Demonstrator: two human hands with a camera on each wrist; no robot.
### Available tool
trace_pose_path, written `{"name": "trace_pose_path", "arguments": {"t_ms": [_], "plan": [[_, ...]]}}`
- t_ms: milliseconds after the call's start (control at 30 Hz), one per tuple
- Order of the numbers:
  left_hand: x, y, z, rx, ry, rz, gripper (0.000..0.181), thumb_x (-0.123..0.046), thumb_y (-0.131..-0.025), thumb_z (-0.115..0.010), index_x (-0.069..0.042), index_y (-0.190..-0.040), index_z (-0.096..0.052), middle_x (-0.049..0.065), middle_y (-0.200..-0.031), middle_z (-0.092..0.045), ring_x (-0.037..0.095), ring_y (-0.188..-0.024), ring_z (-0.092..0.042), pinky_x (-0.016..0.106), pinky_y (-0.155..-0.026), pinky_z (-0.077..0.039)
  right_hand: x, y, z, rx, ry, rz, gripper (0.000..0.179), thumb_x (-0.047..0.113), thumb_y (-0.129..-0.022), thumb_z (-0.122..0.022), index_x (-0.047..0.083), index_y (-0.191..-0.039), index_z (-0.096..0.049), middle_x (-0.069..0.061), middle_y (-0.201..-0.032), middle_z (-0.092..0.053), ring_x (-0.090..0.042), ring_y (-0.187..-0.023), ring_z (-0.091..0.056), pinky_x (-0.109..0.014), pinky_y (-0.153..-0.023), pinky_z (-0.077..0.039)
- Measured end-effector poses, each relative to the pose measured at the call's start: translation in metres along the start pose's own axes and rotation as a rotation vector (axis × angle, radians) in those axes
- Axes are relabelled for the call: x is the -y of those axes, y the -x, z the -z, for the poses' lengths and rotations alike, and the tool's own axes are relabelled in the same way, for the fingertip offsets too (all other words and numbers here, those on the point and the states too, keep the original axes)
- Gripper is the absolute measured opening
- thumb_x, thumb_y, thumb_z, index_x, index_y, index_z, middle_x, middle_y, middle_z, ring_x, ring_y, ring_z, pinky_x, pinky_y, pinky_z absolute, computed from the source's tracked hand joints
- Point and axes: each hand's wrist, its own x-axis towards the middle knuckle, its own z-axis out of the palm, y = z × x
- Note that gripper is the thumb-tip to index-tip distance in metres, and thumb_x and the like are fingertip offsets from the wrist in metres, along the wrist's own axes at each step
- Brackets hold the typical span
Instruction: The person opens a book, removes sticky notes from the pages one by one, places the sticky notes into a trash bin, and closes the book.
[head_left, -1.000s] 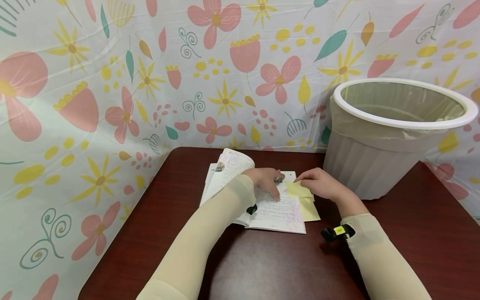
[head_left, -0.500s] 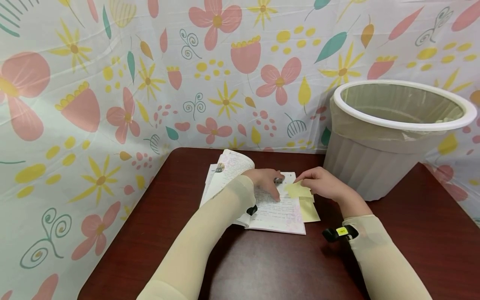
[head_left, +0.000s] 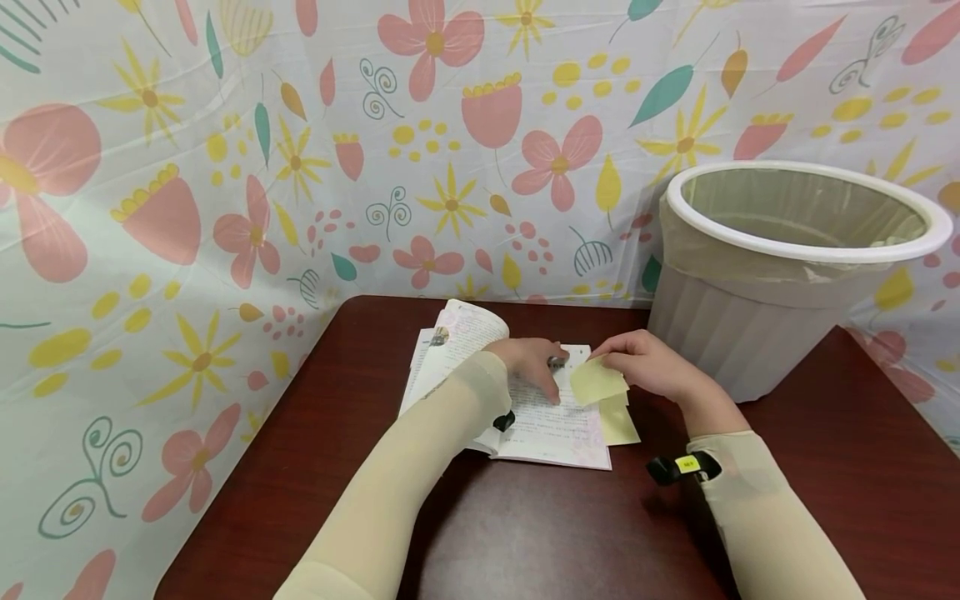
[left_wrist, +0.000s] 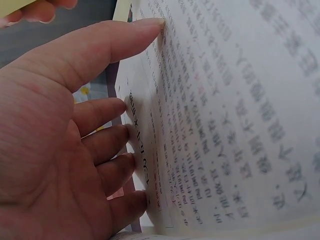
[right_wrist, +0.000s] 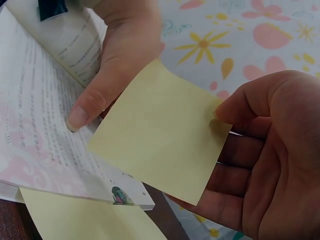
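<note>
An open printed book (head_left: 553, 435) lies on the dark table, its left pages curling up. My left hand (head_left: 531, 360) rests on the right-hand page; in the left wrist view its thumb and fingertips touch the paper, fingers spread. My right hand (head_left: 647, 365) pinches a pale yellow sticky note (right_wrist: 160, 140) by one edge between thumb and fingers. That note is tilted, above the book's right edge, its face toward the right wrist camera. Beneath it, a second yellow sticky note (head_left: 618, 423) sticks out past the page edge, partly covered by the book.
A grey waste bin (head_left: 720, 325) with a white rim and a clear liner stands at the table's back right. Behind the table (head_left: 540, 533) hangs a floral curtain (head_left: 450, 125). Black wrist straps sit on both sleeved forearms.
The upper sticky note has swung up from lying nearly flat over the page to a tilted pose in my right hand, which has risen slightly. My left hand stays put.
</note>
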Motion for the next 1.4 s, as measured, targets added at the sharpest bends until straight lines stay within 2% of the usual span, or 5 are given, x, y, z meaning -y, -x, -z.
{"name": "trace_pose_path", "arguments": {"t_ms": [267, 667, 867, 1167, 1400], "plan": [[0.003, 0.001, -0.001, -0.002, 0.015, -0.006, 0.096, -0.049, -0.081, -0.084, -0.039, -0.161, -0.032, -0.013, -0.174, -0.014, 0.011, -0.161, -0.015, 0.036, -0.127, -0.029, 0.007, 0.002, 0.0, 0.014, -0.065, -0.003, 0.03, 0.007, -0.104, -0.051, -0.01, -0.123, -0.068, -0.023, -0.107, -0.071, -0.017, -0.073, -0.07, -0.047, -0.061, -0.061], [0.007, 0.005, -0.006, -0.035, 0.078, -0.014, 0.096, -0.045, -0.081, -0.085, -0.035, -0.161, -0.033, -0.012, -0.174, -0.014, 0.013, -0.161, -0.016, 0.038, -0.127, -0.029, 0.022, 0.007, -0.002, -0.046, -0.08, 0.042, 0.03, 0.005, -0.103, -0.051, -0.009, -0.122, -0.07, -0.029, -0.111, -0.07, -0.013, -0.076, -0.07, -0.039, -0.064, -0.062], [0.009, 0.003, -0.008, -0.049, 0.048, -0.014, 0.094, -0.048, -0.08, -0.085, -0.039, -0.159, -0.036, -0.016, -0.173, -0.015, 0.011, -0.161, -0.016, 0.038, -0.127, -0.027, 0.029, 0.01, -0.001, -0.11, -0.08, 0.078, 0.03, 0.004, -0.103, -0.051, -0.01, -0.123, -0.069, -0.029, -0.114, -0.07, -0.011, -0.075, -0.07, -0.036, -0.064, -0.062], [0.002, 0.005, -0.002, -0.036, 0.046, -0.011, 0.093, -0.045, -0.08, -0.085, -0.037, -0.159, -0.038, -0.015, -0.173, -0.017, 0.009, -0.16, -0.017, 0.034, -0.128, -0.026, 0.056, 0.019, 0.008, -0.186, -0.03, 0.171, 0.027, 0.004, -0.103, -0.053, -0.007, -0.118, -0.072, 0.001, -0.096, -0.075, -0.014, -0.065, -0.066, -0.032, -0.06, -0.059], [0.0, 0.005, -0.001, -0.02, 0.004, -0.025, 0.093, -0.045, -0.082, -0.084, -0.036, -0.161, -0.035, -0.013, -0.173, -0.015, 0.008, -0.16, -0.016, 0.029, -0.127, -0.025, 0.09, 0.027, 0.028, -0.242, 0.088, 0.245, 0.025, 0.004, -0.102, -0.055, -0.004, -0.114, -0.075, 0.006, -0.073, -0.067, -0.012, -0.055, -0.057, -0.026, -0.053, -0.051]]}}
